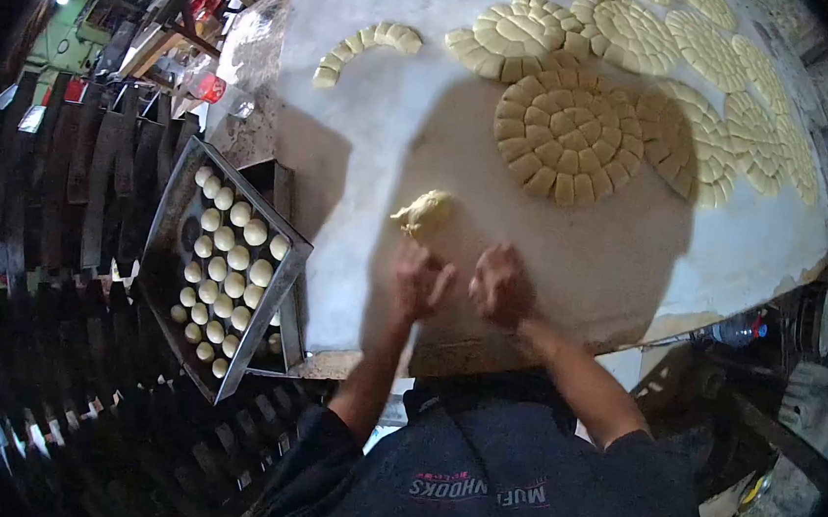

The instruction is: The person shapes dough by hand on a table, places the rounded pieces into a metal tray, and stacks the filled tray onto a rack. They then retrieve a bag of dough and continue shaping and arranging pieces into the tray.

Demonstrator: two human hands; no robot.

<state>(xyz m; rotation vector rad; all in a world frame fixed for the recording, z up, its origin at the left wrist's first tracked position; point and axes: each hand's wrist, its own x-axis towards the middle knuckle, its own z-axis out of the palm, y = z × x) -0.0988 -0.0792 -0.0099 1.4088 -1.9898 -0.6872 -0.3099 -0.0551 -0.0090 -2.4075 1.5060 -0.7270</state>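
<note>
Near the table's front edge, my left hand (422,279) is just below a small irregular lump of dough (426,210), its fingers curled and blurred by motion. To its right, my right hand (502,284) is curled over the table (355,253); whether anything is inside it is hidden. Beyond my hands lies a large round spiral of cut dough pieces (570,134). A curved row of dough pieces (365,47) rests at the far left of the table.
At the left, a tilted metal tray (276,311) holds several round dough balls (234,285). More spirals of cut dough pieces (631,31) cover the table's far right part. A clear container with red (210,88) stands at the far left edge.
</note>
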